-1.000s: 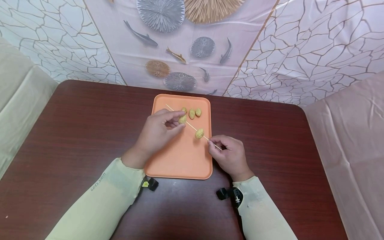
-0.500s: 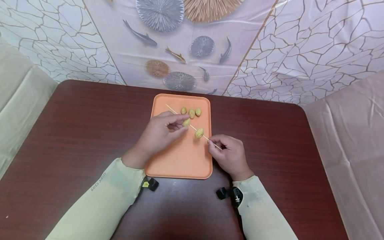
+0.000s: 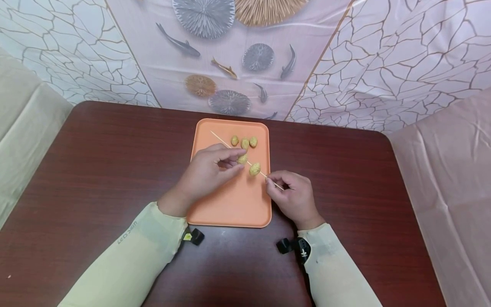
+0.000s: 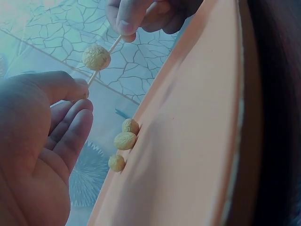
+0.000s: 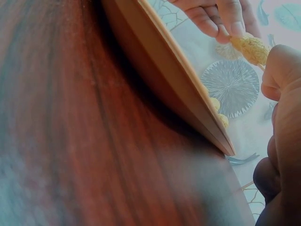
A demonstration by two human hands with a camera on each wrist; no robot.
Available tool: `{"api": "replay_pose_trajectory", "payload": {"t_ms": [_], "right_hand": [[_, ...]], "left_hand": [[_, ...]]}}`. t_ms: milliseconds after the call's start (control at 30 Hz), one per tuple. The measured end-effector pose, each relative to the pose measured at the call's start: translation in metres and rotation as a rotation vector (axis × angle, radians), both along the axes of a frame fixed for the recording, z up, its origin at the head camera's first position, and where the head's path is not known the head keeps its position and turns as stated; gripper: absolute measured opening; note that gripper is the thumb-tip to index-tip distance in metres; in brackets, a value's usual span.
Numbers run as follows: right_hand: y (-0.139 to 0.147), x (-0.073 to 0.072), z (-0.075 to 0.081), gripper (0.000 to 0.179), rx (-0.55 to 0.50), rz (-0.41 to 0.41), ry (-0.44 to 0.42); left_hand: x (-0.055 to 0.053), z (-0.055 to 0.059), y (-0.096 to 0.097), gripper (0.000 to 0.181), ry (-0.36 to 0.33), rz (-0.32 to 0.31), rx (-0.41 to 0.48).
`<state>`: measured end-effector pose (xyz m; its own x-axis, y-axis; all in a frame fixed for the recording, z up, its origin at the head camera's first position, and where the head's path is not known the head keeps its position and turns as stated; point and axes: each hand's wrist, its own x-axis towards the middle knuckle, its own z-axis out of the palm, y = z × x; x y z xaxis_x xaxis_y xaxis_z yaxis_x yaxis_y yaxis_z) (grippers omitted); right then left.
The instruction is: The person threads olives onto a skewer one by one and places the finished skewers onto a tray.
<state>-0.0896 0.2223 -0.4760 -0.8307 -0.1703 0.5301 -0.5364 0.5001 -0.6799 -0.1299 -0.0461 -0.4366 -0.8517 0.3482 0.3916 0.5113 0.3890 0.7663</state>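
A thin wooden skewer (image 3: 220,139) slants over the orange tray (image 3: 226,209). In the head view my right hand (image 3: 293,197) pinches its near end just beyond the tray's right edge. One wrinkled yellow ball (image 3: 255,169), perhaps a small potato or fruit, is threaded on the skewer near the right hand. My left hand (image 3: 209,175) pinches a second such ball (image 3: 242,159) on the skewer, farther up. The left wrist view shows the threaded ball (image 4: 96,57) between both hands; the left fingers mostly hide the second one.
At the tray's far end lie three loose yellow balls (image 3: 244,143), side by side. The tray stands on a dark red-brown wooden table (image 3: 126,170). A patterned cloth (image 3: 230,55) hangs behind the table's far edge.
My left hand has slid right and toward me along the skewer, bringing its ball closer to the threaded one. The right hand has stayed almost still.
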Motion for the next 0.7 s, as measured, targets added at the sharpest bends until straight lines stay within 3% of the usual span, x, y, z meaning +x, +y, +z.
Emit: {"api": "replay_pose_trajectory", "payload": {"t_ms": [300,700], "right_hand": [[-0.0001,-0.0012,0.0006,0.010,-0.012,0.007,0.005],[-0.0003,-0.0008,0.0001,0.009,0.011,-0.011,-0.011]], "left_hand": [[0.0027,0.0006,0.0037,0.038,0.025,-0.026,0.011],[0.0051,-0.0022,0.0059,0.039,0.002,-0.046,0.036]]}}
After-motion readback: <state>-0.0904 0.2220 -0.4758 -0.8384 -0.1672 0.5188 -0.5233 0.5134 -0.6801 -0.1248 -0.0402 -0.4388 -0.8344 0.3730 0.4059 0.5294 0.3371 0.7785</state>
